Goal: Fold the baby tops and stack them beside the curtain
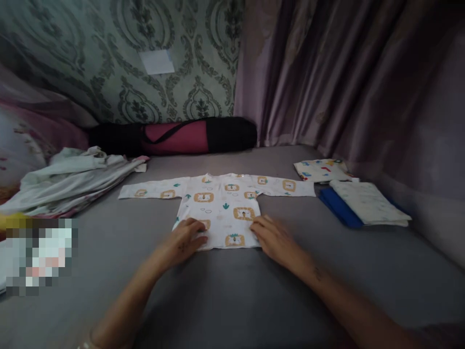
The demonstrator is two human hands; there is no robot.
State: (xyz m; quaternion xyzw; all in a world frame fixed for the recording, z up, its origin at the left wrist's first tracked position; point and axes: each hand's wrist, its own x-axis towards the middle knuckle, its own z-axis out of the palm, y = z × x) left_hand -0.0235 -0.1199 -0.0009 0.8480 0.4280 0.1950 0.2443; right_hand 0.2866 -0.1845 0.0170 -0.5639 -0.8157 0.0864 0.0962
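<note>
A small white long-sleeved shirt (222, 199) with a lion print lies spread flat on the grey bed sheet (225, 291), both sleeves stretched out sideways. My left hand (185, 240) rests on the shirt's lower left corner, fingers stretched and lying flat. My right hand (276, 237) rests on the lower right corner, fingers also flat and slightly blurred. Neither hand holds anything.
Folded clothes sit at the right: a printed white piece (321, 169) and a white piece (368, 201) on a blue one (337, 208). A heap of unfolded laundry (69, 177) lies at the left. A black and pink rolled bag (174, 136) lies against the wall; a curtain (345, 82) hangs right.
</note>
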